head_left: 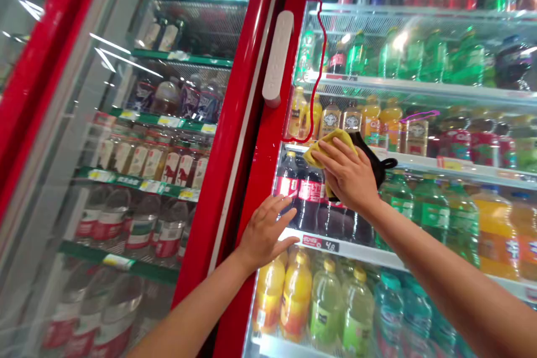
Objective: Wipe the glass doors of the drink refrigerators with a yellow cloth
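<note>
Near the left edge of the fridge door (pixel 271 134), I'm watching remotely as the right hand (pixel 352 176) is holding a yellow cloth (pixel 311 156) up at the glass (pixel 400 40). I'm guessing it's lying flat under the fingers so more of it is meeting the pane. Those fingers are stretching over it, fairly close together; the thumb's hiding, so can't tell if it's pinching. Some black thing with a loop (pixel 370 155) is poking out behind, maybe part of the cloth, can't say. The left hand (pixel 264 229) is hovering lower, over the door's red edge, fingers loosely spread, probably for steadying; can't tell if it's touching. Cola bottles (pixel 310 190) are standing behind the glass, labels outward, presumably so they're reading easily.
</note>
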The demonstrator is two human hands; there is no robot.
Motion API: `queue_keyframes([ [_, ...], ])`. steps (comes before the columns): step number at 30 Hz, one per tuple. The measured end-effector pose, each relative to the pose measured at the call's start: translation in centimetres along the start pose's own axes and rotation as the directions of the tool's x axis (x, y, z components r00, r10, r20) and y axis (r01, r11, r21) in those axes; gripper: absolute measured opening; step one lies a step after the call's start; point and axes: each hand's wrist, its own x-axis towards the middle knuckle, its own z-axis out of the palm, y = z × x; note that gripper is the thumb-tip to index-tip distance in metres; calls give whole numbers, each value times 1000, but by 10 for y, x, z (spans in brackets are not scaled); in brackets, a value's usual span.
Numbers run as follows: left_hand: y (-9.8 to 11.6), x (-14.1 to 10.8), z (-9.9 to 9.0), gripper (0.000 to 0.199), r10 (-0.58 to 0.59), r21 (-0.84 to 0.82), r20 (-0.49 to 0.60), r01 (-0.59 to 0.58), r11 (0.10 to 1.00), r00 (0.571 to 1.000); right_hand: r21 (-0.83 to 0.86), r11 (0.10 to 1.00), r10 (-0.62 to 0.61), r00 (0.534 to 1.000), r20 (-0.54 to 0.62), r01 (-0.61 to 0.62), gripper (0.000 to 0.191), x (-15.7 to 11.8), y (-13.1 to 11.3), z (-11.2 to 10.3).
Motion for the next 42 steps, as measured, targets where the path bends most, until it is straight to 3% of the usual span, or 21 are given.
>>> queue_keyframes([
  [3,-2,-4,-1,52,-37,6,-20,37,999,999,1,1000,-7,999,37,7,44,-17,-13,-4],
  [8,-4,-10,-1,49,-86,1,-56,86,996,995,53,986,-164,974,157,157,41,-34,-25,-12],
  [10,-5,-11,-1,49,-95,0,-62,95,995,994,47,994,-107,984,141,101,41,-16,-20,-10],
  [12,-7,-12,1,49,-106,-2,-55,106,994,993,26,999,31,996,78,-33,40,15,-18,-1],
  [15,-8,-14,4,48,-126,10,-37,127,992,991,41,989,140,990,15,-140,42,56,-28,15],
  [17,-9,-15,5,48,-129,30,-39,130,991,991,84,994,69,997,39,-72,45,62,-36,22],
  [19,-8,-15,6,51,-132,50,-61,135,990,989,145,987,-90,992,93,76,44,51,-36,21],
  [21,-6,-15,6,54,-144,67,-80,149,987,986,214,948,-268,954,136,236,39,37,-27,15],
  [23,-2,-13,5,56,-162,84,-75,168,982,984,249,924,-328,936,126,290,35,32,-17,11],
  [24,0,-13,3,56,-173,96,-62,178,979,983,243,938,-279,955,101,248,35,34,-15,11],
  [26,3,-13,-1,58,-200,128,-26,202,971,979,215,975,-69,997,39,59,36,41,-21,14],
  [28,5,-15,-8,62,-231,161,8,226,961,973,227,971,69,997,28,-73,40,45,-36,20],
  [30,4,-19,-16,65,-256,188,39,245,951,966,297,955,-60,993,97,29,41,39,-52,24],
  [32,0,-24,-26,65,-271,206,71,251,946,960,385,892,-318,934,161,237,40,33,-59,26],
  [34,-4,-26,-37,61,-271,220,117,241,945,955,420,844,-439,879,184,333,38,39,-58,26],
  [36,-6,-23,-48,56,-257,232,174,214,949,951,381,884,-363,911,195,271,38,63,-53,27],
  [39,-8,-12,-63,44,-236,253,224,177,951,946,285,957,-108,978,180,53,40,109,-54,31],
  [41,-8,-6,-72,33,-252,273,200,194,942,947,264,964,-29,984,177,-20,42,121,-65,33],
  [42,-8,-3,-76,29,-273,286,171,218,933,947,273,962,-46,981,190,-8,43,116,-73,34],
])
